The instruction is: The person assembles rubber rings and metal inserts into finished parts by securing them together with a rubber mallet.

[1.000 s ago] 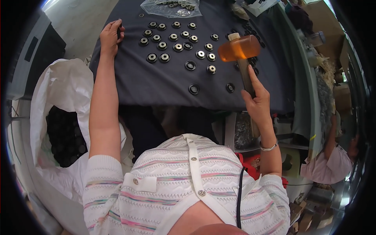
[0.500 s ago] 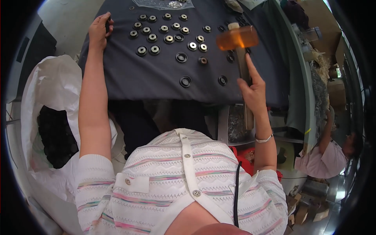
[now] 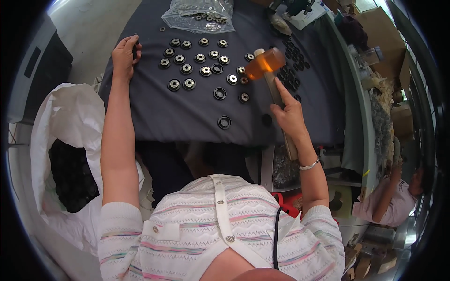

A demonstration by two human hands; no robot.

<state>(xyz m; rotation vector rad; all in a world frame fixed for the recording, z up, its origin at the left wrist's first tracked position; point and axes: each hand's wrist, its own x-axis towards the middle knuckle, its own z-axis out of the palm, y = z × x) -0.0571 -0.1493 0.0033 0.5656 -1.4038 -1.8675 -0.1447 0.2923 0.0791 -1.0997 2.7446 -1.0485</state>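
Note:
My right hand grips the wooden handle of a mallet with a translucent amber head. The forefinger lies stretched along the handle. The mallet head hangs over the right side of a group of round black parts, hiding some of them. Many of these parts carry shiny metal centres, like this washer-topped one; a plain black ring lies nearest the front edge. My left hand is at the table's left edge, fingers curled round something dark that I cannot make out.
Dark cloth covers the table. A clear plastic bag of small metal parts lies at the back, with loose black parts at the right. A white sack of black parts stands at left. Another person is at far right.
The mallet has swung left across the table, its head now tilted over the parts. The view has shifted, showing more of the table's back. My left hand stays at the left edge.

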